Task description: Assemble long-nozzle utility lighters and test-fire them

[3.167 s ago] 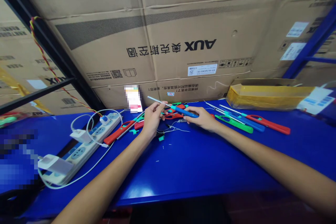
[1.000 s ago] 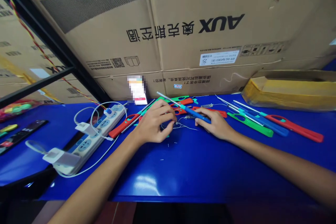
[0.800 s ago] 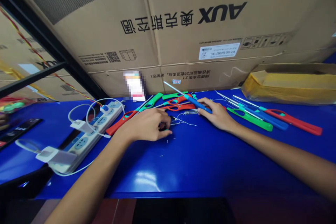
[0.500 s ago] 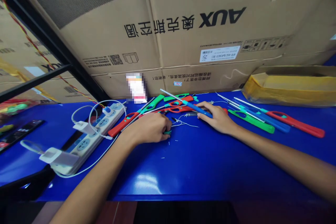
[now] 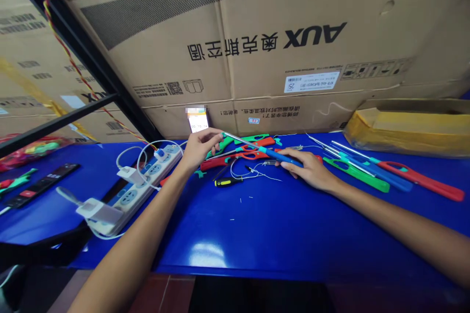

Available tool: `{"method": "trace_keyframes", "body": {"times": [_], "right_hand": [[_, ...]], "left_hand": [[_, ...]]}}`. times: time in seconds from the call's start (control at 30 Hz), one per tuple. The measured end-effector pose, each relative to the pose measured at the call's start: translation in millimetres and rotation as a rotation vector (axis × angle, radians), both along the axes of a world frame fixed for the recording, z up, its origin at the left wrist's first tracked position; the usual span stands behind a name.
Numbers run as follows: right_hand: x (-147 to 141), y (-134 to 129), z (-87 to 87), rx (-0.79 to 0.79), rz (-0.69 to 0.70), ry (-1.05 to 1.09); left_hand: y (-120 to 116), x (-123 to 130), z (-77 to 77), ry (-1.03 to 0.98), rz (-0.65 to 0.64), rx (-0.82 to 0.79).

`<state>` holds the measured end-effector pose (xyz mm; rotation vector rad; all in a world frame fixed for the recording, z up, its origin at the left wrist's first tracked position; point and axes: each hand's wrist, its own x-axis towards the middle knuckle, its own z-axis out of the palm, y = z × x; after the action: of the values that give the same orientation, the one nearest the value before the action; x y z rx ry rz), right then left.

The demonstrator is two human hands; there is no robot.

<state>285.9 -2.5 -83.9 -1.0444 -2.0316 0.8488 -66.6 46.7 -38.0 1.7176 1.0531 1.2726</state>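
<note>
Right grip [image 5: 308, 171]: closed around the handle of the blue lighter [image 5: 291, 159], held above the desk [image 5: 271, 234] toward its far edge. The rear hold probably steadies it and leaves the metal rod [image 5: 240, 140] exposed. Left grip [image 5: 200, 149]: fingertips pinching a small teal piece [image 5: 223, 135] at the rod tip, presumably to control its position there. Lighter lies between the grips, handle inside the right, rod slanting across to the left fingertips. Black-and-yellow screwdriver [image 5: 228, 182] rests nearer the near edge, below the rod; green lighter [image 5: 358, 175] lies apart, toward the right edge.
</note>
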Motion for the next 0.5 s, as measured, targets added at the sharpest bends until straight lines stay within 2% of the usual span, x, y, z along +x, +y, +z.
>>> {"method": "trace_keyframes", "body": {"times": [0.17, 0.33, 0.5], "right_hand": [[1.3, 3.1, -1.1, 0.041, 0.006, -0.050], [2.0, 3.7, 2.4, 0.090, 0.013, -0.076], [4.6, 1.2, 3.8, -0.013, 0.036, -0.027]], "left_hand": [[-5.6, 1.3, 2.7, 0.029, -0.117, 0.037], [-5.6, 2.3, -1.0, 0.133, -0.159, 0.020], [-8.7, 2.7, 4.2, 0.167, -0.169, 0.045]]}}
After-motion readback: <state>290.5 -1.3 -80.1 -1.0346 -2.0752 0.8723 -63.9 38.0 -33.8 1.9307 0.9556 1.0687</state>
